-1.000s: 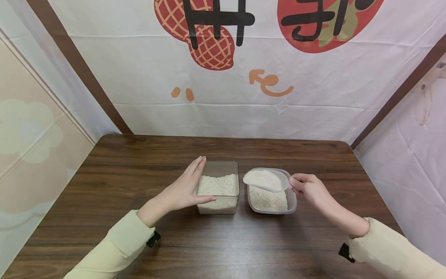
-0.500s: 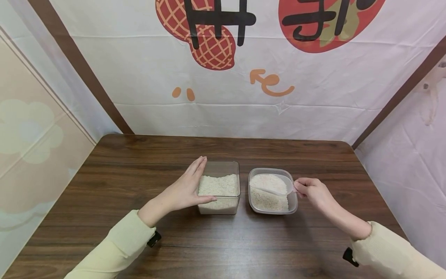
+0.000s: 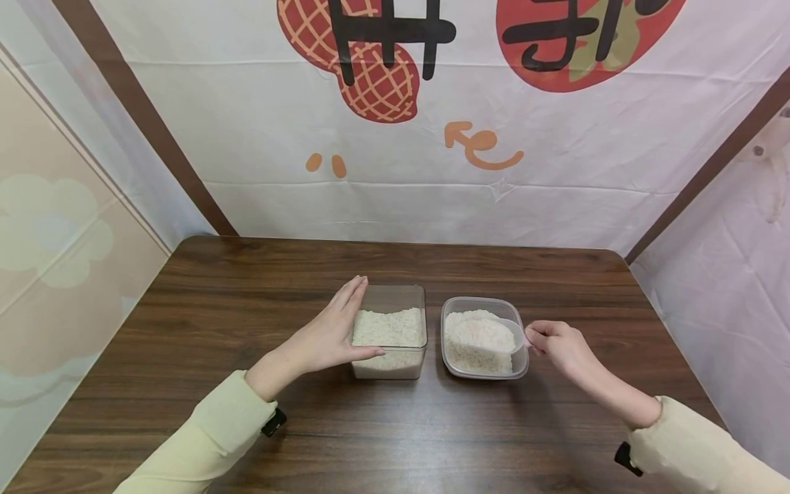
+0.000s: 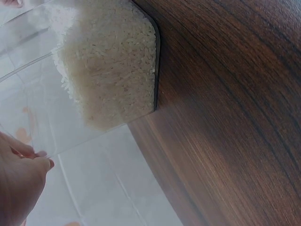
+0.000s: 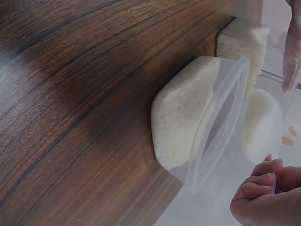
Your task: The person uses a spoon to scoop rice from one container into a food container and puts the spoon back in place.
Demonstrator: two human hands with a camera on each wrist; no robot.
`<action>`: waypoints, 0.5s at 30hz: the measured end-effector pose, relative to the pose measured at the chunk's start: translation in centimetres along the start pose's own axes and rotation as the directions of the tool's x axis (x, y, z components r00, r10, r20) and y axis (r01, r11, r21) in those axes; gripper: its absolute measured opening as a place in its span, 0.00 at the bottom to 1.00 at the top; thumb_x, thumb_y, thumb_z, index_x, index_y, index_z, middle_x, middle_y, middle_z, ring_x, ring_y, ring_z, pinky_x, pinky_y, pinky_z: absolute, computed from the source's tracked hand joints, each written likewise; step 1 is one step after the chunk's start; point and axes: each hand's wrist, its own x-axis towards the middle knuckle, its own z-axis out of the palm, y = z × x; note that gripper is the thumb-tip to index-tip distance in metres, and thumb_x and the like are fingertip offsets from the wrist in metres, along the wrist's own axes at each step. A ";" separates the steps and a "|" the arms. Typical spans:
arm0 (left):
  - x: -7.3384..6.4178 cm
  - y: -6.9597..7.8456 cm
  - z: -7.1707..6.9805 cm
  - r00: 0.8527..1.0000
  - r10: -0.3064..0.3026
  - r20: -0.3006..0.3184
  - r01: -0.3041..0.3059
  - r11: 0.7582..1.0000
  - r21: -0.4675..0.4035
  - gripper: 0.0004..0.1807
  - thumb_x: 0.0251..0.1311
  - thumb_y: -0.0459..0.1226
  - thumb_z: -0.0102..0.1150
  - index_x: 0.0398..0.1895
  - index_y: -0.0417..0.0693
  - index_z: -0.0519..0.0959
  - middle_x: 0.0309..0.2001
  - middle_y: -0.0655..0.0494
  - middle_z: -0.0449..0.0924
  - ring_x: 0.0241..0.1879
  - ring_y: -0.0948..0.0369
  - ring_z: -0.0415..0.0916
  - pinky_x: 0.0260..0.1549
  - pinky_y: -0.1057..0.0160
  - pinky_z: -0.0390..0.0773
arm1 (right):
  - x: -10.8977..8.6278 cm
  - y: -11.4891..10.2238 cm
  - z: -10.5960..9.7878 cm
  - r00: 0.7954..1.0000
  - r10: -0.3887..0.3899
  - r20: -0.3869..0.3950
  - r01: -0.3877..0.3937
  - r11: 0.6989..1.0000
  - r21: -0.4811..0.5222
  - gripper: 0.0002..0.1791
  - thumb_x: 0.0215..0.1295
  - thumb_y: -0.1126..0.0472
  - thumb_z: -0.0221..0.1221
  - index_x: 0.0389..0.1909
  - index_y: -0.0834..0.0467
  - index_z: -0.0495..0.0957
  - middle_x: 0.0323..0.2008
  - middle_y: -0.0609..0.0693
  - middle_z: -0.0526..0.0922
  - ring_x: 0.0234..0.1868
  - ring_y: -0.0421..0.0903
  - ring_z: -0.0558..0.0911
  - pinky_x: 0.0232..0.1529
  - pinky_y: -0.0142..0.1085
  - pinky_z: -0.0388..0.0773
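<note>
Wooden desk (image 3: 247, 322) — right hand (image 3: 558, 346), fingers gripping the scoop (image 3: 487, 336), has lowered it into the round rice tub (image 3: 521, 363); left hand (image 3: 327, 336), fingers flat, steadies the square rice container (image 3: 390, 370).

Bare table (image 3: 247, 309) is lying open at the left, front and far edge of the frame. Mid-frame, the square container (image 3: 390, 367) and rounded tub (image 3: 484, 372) are standing just beside each other, leaving only a narrow gap; the left hand (image 3: 333, 333) is blocking the container's left side, the right hand (image 3: 558, 343) the tub's right.

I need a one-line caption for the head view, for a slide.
Left hand steadies a square rice container while right hand holds a scoop in the rounded one.
</note>
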 end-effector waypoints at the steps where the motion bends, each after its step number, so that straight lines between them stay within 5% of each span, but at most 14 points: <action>1: 0.0 0.0 0.0 1.000 0.001 0.000 -0.001 1.000 0.001 0.61 0.45 0.61 0.60 0.69 0.32 0.41 0.70 0.41 0.39 0.69 0.49 0.40 0.62 0.50 0.54 | 0.0 0.0 0.0 1.000 -0.005 -0.002 0.005 1.000 -0.014 0.16 0.63 0.64 0.48 0.15 0.59 0.67 0.13 0.44 0.63 0.15 0.39 0.59 0.16 0.32 0.55; 15: 0.0 0.0 0.1 1.000 -0.004 -0.002 0.004 1.000 0.000 0.61 0.45 0.60 0.61 0.69 0.32 0.41 0.70 0.41 0.39 0.69 0.49 0.41 0.61 0.49 0.56 | 0.1 0.2 0.0 1.000 -0.025 0.000 0.025 0.993 -0.119 0.14 0.67 0.62 0.46 0.25 0.59 0.76 0.13 0.44 0.64 0.15 0.41 0.62 0.17 0.34 0.59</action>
